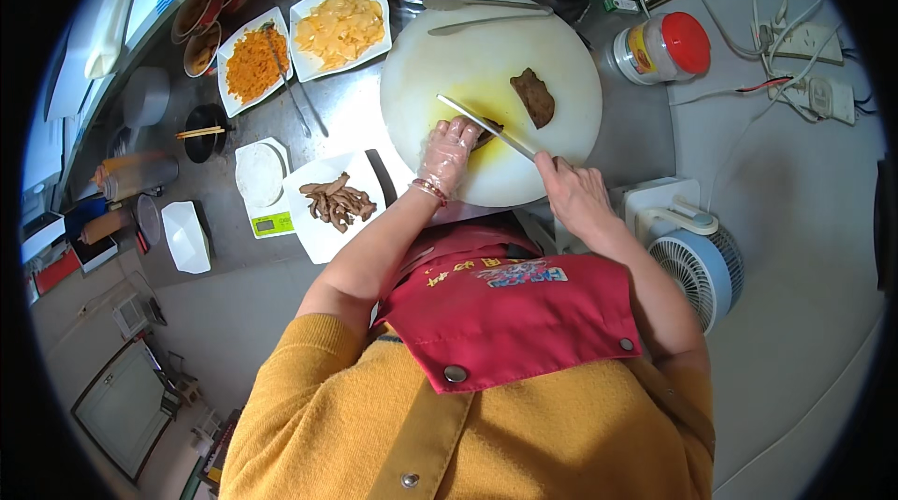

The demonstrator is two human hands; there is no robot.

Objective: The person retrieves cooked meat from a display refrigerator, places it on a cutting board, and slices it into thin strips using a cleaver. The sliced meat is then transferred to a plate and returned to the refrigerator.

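My left hand (447, 155), in a clear plastic glove, holds down a piece of dark cooked meat (483, 141) on a round white cutting board (421, 54). The handle of a knife is in my bare right hand (577, 195). Its blade (484, 125) crosses the meat right beside my left fingertips, and the grip is mostly hidden by my fist. Farther right on the board lies a larger flat piece of cooked meat (534, 99). To the left of my left wrist, a white square plate (314, 237) carries a pile of sliced meat strips (339, 202).
Metal tongs (491, 7) rest across the board's far edge. Two white dishes hold chopped orange food (254, 65) and pale yellow slices (340, 28). A kitchen scale (272, 221) stands beside the meat plate. At right are a red-lidded jar (656, 47) and a small fan (691, 275).
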